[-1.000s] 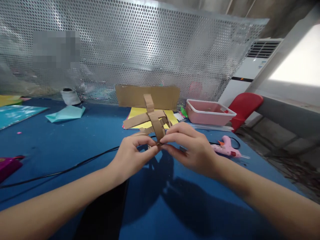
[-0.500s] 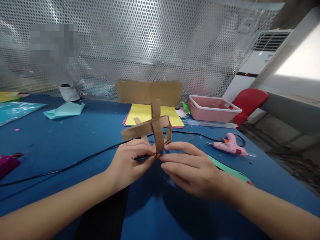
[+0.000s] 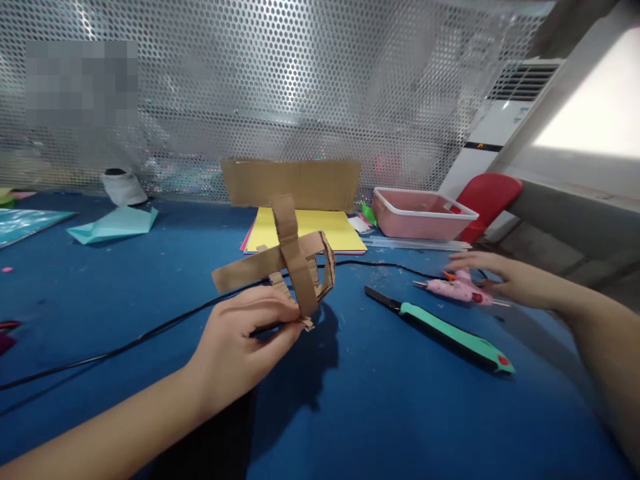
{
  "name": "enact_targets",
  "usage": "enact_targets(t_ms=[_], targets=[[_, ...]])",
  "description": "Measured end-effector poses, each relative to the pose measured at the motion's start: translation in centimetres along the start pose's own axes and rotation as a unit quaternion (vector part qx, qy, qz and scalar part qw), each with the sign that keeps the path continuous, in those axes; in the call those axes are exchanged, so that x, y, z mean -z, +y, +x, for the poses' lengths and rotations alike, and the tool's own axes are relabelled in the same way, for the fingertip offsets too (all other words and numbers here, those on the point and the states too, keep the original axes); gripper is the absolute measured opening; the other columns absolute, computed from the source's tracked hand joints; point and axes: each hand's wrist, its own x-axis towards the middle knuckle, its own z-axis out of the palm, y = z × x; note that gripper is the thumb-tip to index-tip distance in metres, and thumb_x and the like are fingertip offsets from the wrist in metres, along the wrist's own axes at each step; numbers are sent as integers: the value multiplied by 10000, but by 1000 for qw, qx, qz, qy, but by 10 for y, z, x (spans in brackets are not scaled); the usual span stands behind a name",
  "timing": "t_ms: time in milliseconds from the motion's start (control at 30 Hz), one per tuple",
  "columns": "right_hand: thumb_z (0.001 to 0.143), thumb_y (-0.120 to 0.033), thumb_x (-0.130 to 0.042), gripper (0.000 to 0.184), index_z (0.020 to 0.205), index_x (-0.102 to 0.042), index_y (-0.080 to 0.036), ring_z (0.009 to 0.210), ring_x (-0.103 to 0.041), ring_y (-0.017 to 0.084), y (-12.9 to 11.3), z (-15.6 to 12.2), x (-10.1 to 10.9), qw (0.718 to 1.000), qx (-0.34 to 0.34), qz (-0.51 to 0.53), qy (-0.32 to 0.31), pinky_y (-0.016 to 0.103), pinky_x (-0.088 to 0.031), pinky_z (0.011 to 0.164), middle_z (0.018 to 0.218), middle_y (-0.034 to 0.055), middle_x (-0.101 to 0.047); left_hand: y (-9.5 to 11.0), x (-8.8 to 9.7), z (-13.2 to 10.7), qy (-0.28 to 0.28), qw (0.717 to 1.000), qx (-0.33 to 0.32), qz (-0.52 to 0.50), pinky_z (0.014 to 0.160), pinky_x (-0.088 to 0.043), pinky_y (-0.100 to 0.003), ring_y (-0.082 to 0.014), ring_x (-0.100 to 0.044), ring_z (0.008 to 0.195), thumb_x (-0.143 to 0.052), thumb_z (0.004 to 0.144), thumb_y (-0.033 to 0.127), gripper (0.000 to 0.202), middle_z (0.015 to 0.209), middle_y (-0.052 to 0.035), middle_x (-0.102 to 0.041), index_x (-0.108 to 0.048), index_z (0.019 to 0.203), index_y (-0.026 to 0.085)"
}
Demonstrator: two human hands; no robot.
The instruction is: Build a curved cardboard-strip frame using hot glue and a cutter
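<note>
My left hand [image 3: 250,333] pinches the lower end of a cardboard construction [image 3: 300,273] and holds it up over the table. Brown corrugated strips make it up: an upright one crosses a slanting one, and a bent loop sticks out on the right. At the right, my right hand [image 3: 510,277] reaches around the handle of a pink glue gun [image 3: 457,291], fingers apart; the gun lies on its side. Between the hands rests a utility knife [image 3: 450,335] with a green and black body and a dark blade end.
A black cable [image 3: 165,328] crosses the blue table [image 3: 310,427]. Behind are yellow paper [image 3: 325,230], a cardboard sheet [image 3: 295,183], a pink basket [image 3: 420,223] and clear glue sticks [image 3: 420,244]. Folded light-blue paper [image 3: 115,225] lies at the left.
My right hand has let go of the cardboard construction and moved right to the glue gun, uncovering the utility knife. The construction, still in my left hand, has tilted and shifted slightly left.
</note>
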Motion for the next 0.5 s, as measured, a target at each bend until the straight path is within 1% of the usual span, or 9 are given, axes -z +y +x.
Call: enact_targets(t_ms=[33,100,167,233,267,300,367,467,500], targets=[[724,-75,-646,253,741,-806,-271,739,-729,200,3,-1,-1,999,14,17,-44,251,-502,560,852,146,-754,1,1,0,3,1000,8,3,687,-549,-225,-145,-663,690,-621,814,199,141,741,-17,-703,-671,681,205],[725,-102,-661,263,852,-808,-280,806,-730,223,8,-1,-3,986,42,54,-148,257,-512,582,937,172,-747,3,2,2,3,1000,18,5,671,-545,-213,-134,-652,655,-624,800,193,148,720,-7,-694,-658,656,202],[721,-156,-692,252,910,-800,-282,835,-728,234,13,-2,-4,977,50,77,-194,246,-516,591,961,175,-745,6,4,3,-8,1000,22,2,652,-538,-198,-123,-642,629,-622,789,176,161,695,0,-685,-642,631,195],[698,-207,-728,205,875,-802,-279,806,-731,227,17,-2,-4,971,48,95,-214,230,-515,592,907,160,-753,8,5,5,-15,1000,24,-2,631,-529,-184,-112,-635,608,-620,783,160,176,677,3,-677,-625,609,187],[674,-217,-751,193,851,-801,-276,782,-732,224,19,-2,-4,971,44,102,-213,224,-513,589,874,152,-756,9,5,5,-17,1000,26,-4,624,-526,-181,-111,-635,604,-621,781,156,180,672,3,-676,-620,603,184],[646,-213,-772,199,834,-798,-272,756,-732,222,20,-2,-3,973,36,105,-203,220,-512,583,848,147,-756,9,5,5,-17,999,26,-6,620,-525,-182,-112,-637,604,-622,780,154,181,671,1,-677,-619,602,183],[606,-184,-796,230,822,-783,-262,697,-727,214,21,-2,-2,983,12,102,-154,220,-505,563,809,144,-754,9,3,5,-17,999,31,-12,616,-527,-188,-119,-644,613,-619,783,156,177,682,-6,-684,-625,608,182],[630,-187,-796,213,829,-741,-238,623,-710,190,16,-1,0,996,-36,78,-30,229,-490,536,756,145,-745,6,1,5,-24,999,39,-20,618,-528,-191,-127,-656,632,-618,786,147,173,688,-16,-690,-638,616,175],[641,-211,-799,195,820,-727,-231,594,-700,179,12,0,1,996,-56,58,22,232,-483,522,726,139,-739,5,0,5,-25,999,38,-21,618,-526,-187,-125,-658,635,-621,783,139,170,683,-15,-688,-643,618,171]])
